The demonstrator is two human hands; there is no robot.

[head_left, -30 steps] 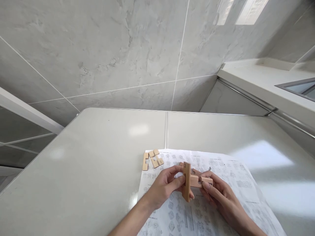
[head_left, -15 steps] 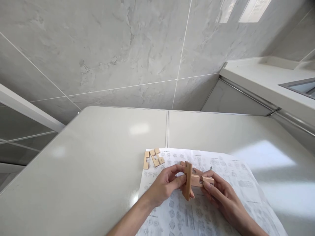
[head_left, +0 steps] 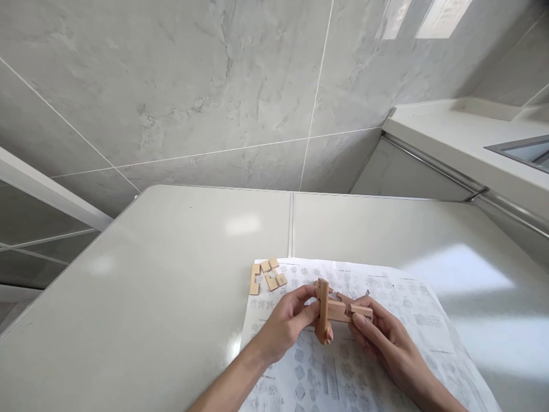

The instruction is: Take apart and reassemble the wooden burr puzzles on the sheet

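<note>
"What stood largest?"
"A grey tiled wall (head_left: 180,86), with a white table (head_left: 150,297) before it."
"And on the table?"
"A printed sheet (head_left: 412,337), spread beneath both hands."
"How were the hands?"
"The left hand (head_left: 294,320) had its thumb and fingers closed on an upright wooden bar (head_left: 322,315). The right hand (head_left: 386,337) pinched the right end of a notched bar (head_left: 338,311), which met the upright one crosswise, above the sheet."
"Anything smaller?"
"Pale notched pieces (head_left: 254,280) lay at the sheet's far left corner."
</note>
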